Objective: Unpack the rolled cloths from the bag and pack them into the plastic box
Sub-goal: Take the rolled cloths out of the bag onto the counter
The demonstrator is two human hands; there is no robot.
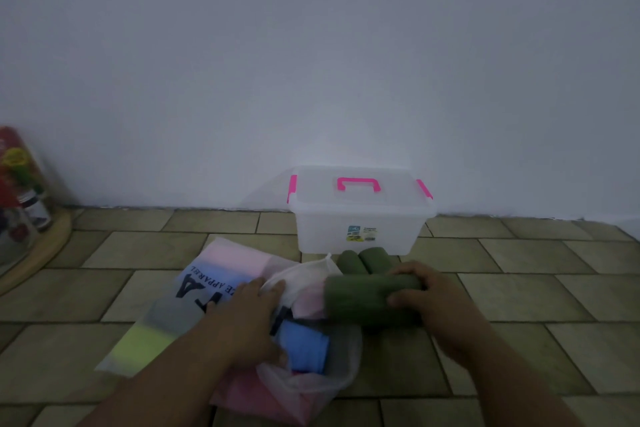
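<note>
Rolled cloths are spread between a frosted bag [194,308] and the floor [519,305] in front of a clear plastic box [360,218]. The right hand [429,302] has its grip closed around one end of a dark green roll [367,298], fingers curled over the top and thumb underneath, at about 3 o'clock from the bag's mouth. That roll lies sideways, its other end touching the bag's open edge. The left hand [252,315] lies flat on the bag, fingers stretched and pressed on the plastic at its opening; its grip is open and encloses nothing. Just below this hand, at 5 o'clock, a blue roll [304,347] sits in the bag's mouth. Pink, yellow-green and grey cloth shows through the frosted plastic toward 9 and 7 o'clock. Two more green rolls [360,262] lie on the floor at 12 o'clock from the held one, right against the front of the box. The box stands by the wall [311,62] with its lid [356,185] on, the pink handle [358,183] flat and pink clips at both ends. Bare tiled floor lies open toward 3 o'clock of the right hand and beside the box. At 9 o'clock, near the picture's left edge, a round wooden tray [41,250] carries blurred jars.
</note>
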